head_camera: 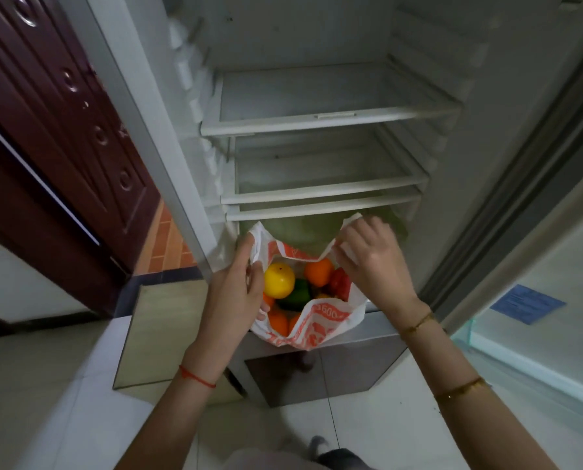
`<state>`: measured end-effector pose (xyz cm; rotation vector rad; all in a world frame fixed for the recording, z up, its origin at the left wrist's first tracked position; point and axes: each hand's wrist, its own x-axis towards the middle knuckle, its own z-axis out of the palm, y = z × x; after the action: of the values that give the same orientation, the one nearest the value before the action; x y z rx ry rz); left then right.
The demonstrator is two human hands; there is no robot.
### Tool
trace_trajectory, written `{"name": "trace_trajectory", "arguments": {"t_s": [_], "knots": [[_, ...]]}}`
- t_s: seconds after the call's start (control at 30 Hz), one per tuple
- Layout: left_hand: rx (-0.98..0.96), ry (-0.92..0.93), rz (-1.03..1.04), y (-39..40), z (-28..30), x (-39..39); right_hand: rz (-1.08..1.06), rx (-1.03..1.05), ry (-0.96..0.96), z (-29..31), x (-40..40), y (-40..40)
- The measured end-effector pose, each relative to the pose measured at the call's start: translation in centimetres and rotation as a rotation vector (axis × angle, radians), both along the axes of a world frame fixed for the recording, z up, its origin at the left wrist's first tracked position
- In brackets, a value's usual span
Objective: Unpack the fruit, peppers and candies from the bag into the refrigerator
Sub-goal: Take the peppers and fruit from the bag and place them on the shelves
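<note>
A white plastic bag with orange print (317,325) hangs open in front of the refrigerator's lowest part. My left hand (239,286) pinches its left edge and my right hand (373,256) grips its right edge, holding the mouth apart. Inside lie a yellow fruit (279,279), an orange fruit (318,272), a green pepper (296,295), a red pepper (340,283) and more orange fruit (278,322) at the bottom. No candies can be made out. The open refrigerator's glass shelves (317,122) stand bare above the bag.
The refrigerator door (537,252) stands open on the right. A lower freezer compartment (320,371) juts out under the bag. A dark red wooden door (63,130) is on the left. The floor is pale tile (46,385). Something green shows in the crisper (300,228) behind the bag.
</note>
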<state>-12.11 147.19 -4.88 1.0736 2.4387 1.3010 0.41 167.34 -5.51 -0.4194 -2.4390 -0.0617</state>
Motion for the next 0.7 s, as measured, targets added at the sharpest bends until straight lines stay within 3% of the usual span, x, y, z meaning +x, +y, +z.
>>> {"name": "trace_trajectory", "arguments": {"t_s": [0.13,0.23,0.33,0.47,0.63,0.7], "knots": [[-0.015,0.0,0.034,0.5,-0.5,0.4,0.164,-0.101,-0.378,-1.5,-0.7,0.4],[-0.007,-0.014,0.046,0.8,-0.5,0.6,0.119,-0.195,-0.624,-2.6,-0.4,1.2],[-0.01,-0.019,0.072,1.0,-0.6,0.7,-0.017,-0.135,-0.852,-4.7,0.8,2.5],[-0.04,0.012,0.111,1.0,-1.4,0.6,-0.258,-0.005,-0.882,-8.0,2.8,5.0],[-0.124,0.116,0.147,0.8,-1.2,2.0,-0.219,-0.062,-0.902,-11.5,4.3,8.0],[-0.14,0.116,0.137,0.8,-1.3,2.4,-0.193,-0.116,-0.937,-10.3,4.1,7.1]]}}
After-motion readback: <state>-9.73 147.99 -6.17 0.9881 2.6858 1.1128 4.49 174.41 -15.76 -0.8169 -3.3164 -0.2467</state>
